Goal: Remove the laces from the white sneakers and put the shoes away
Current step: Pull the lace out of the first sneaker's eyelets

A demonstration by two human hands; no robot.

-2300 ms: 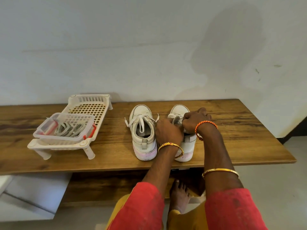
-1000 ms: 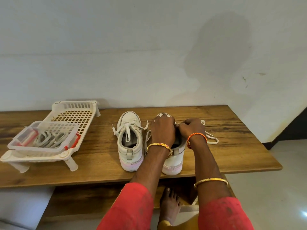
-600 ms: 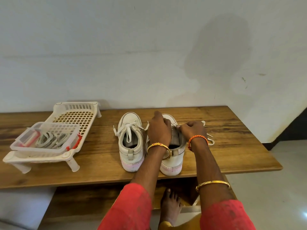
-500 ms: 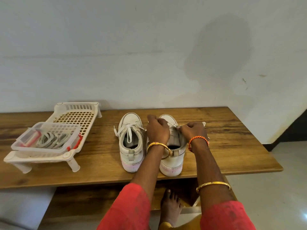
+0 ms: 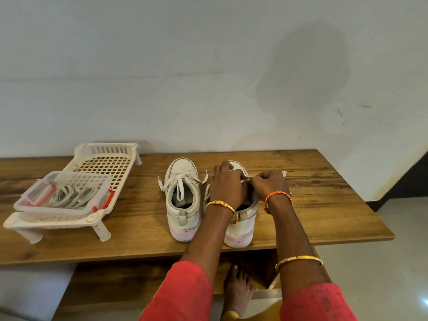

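Two white sneakers stand side by side on the wooden table (image 5: 324,205), heels toward me. The left sneaker (image 5: 183,200) has its white lace threaded, loose ends hanging over the tongue. Both my hands are on the right sneaker (image 5: 240,225). My left hand (image 5: 228,184) covers its tongue and lacing, fingers curled on the upper. My right hand (image 5: 269,184) pinches the white lace (image 5: 283,174), whose end pokes out past my knuckles. Most of that shoe's lacing is hidden under my hands.
A white plastic rack (image 5: 104,167) stands at the table's left, with a clear lidded box (image 5: 67,195) of grey bands resting on its front. A white wall runs behind the table. My bare foot (image 5: 238,290) is on the floor under the front edge.
My hands have stayed on the right sneaker, working its lace. The loose lace loops that lay to the shoe's right a second ago are drawn in toward my right hand.
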